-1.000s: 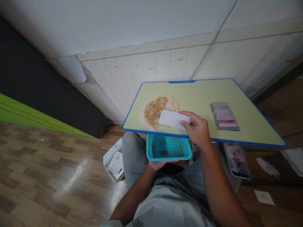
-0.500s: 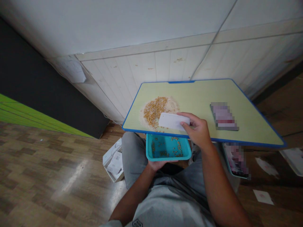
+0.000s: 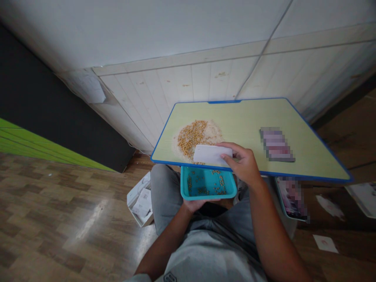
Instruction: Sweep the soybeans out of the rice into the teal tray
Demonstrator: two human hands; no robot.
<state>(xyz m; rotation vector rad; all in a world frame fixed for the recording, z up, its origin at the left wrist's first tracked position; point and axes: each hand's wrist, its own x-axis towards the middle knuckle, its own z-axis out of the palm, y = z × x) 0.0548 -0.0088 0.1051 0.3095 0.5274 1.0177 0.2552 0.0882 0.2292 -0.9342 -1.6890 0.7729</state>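
Observation:
My right hand (image 3: 243, 162) pinches a flat white card-like piece (image 3: 208, 154) by its right end. The piece is over the table's near edge, at the front of a pile of yellowish round beans (image 3: 190, 137). Pale rice-like grains (image 3: 213, 133) lie around and to the right of the beans. Below the edge, my left hand (image 3: 195, 204) supports a teal plastic tray (image 3: 208, 197) from underneath, its fingers mostly hidden by the tray. Scattered beans lie inside the tray.
The small yellow-green table (image 3: 243, 117) has a blue rim and stands against the white panelled wall. A phone-like thing (image 3: 277, 145), partly pixelated, lies on its right side. An open white box (image 3: 140, 201) is on the floor by my left knee.
My right hand has drawn the white piece slightly towards me and left, closer to the table's near edge. The tray and my left hand are almost unmoved.

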